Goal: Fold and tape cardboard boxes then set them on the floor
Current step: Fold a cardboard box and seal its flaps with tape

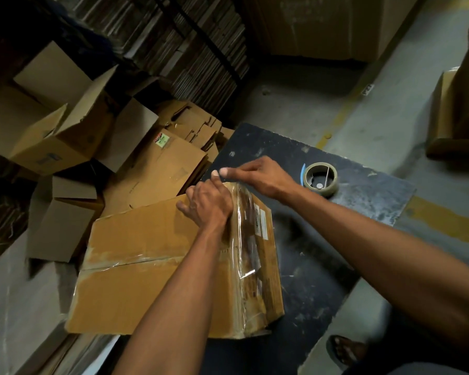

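Step in hand: seal far corner of the brown folded cardboard box (157,269), which lies on the dark scuffed work table (322,239) w/ its left part overhanging the edge.

1. Left hand (206,204) rests on box top at the far edge, fingers spread and flat, pressing the clear shiny tape strip (244,239) down. Holds nothing.
2. Right hand (257,175) is at the far corner, thumb and forefinger together; they look pinched on the tape's free end, though the film is too clear to confirm.
3. Recommended: keep tape taut, wrap over the edge w/o wrinkles, then rub along the seam w/ left palm. Risk: slack tape folds onto itself.

Counts:
- Boxes on table: 1.
- Tape roll, beige ring w/ blue tab (320,179): 1, on table just beyond right wrist, not touched.
- Open made-up boxes (63,125) on floor at left: approx. 3 visible.
- Flattened carton stack (163,163) beside table: exact no. cannot be told.
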